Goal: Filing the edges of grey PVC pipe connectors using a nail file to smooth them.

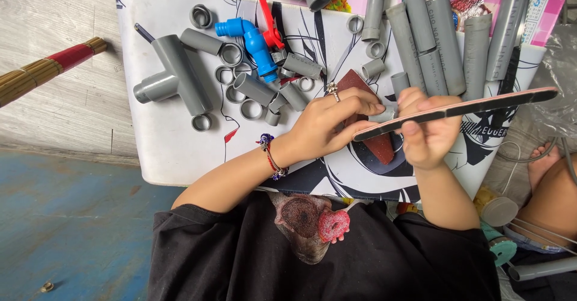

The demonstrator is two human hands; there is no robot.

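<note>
My left hand (333,121), with a ring and a beaded bracelet, pinches a small grey pipe ring (383,115) over a white printed board (168,145). My right hand (428,134) grips a long nail file (481,104), pink on top and dark on its edge, which lies across the ring and reaches out to the right. A reddish-brown sheet of sandpaper (378,145) lies under both hands.
Grey pipe pieces cover the board: a large tee fitting (174,76), several short rings and couplers, and long tubes (433,42) at the back right. A blue tap with a red handle (255,36) lies among them. A broom handle (42,69) lies left; a bare foot (544,163) is right.
</note>
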